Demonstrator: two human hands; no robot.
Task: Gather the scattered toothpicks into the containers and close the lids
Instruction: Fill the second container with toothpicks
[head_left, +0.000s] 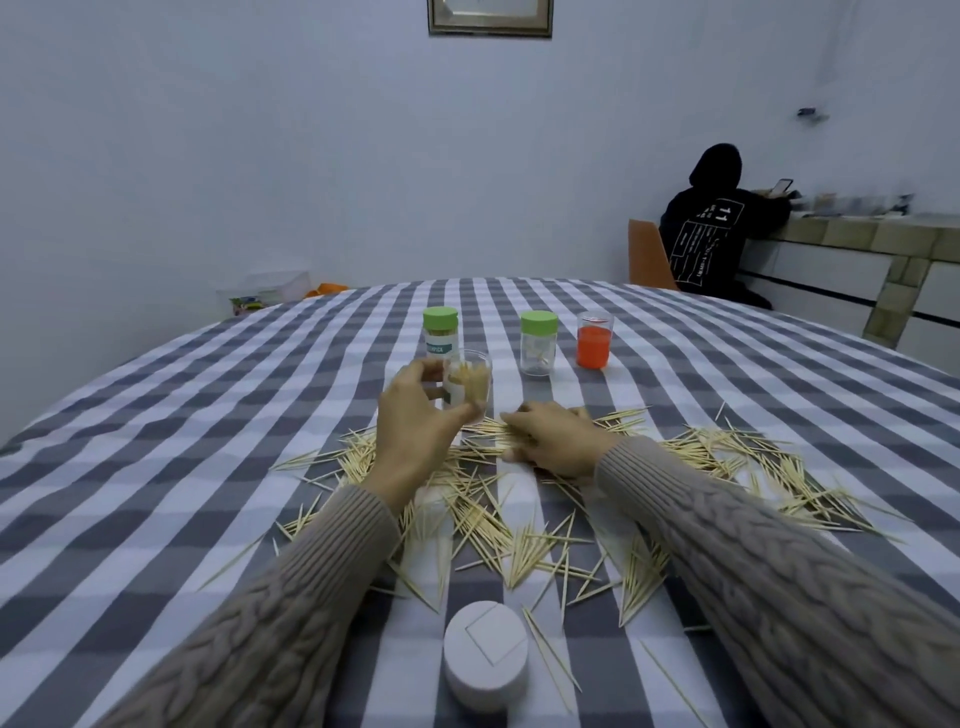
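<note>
The scattered toothpicks (519, 519) lay in a wide band across the middle of the checked tablecloth (156, 441), with bare cloth running out to the table's curved edge at left, right and beyond the jars, and a white lid (485, 656) sat at bottom centre. Just above centre, the left hand (415, 415) curled around an open clear jar (467, 384) partly filled with toothpicks, while the right hand (558, 441) rested on the pile, fingers bent; whether they pinched any I cannot tell. Behind stood a full green-lidded toothpick jar (440, 332), a nearly empty green-lidded jar (538, 343) and an orange jar (594, 340).
</note>
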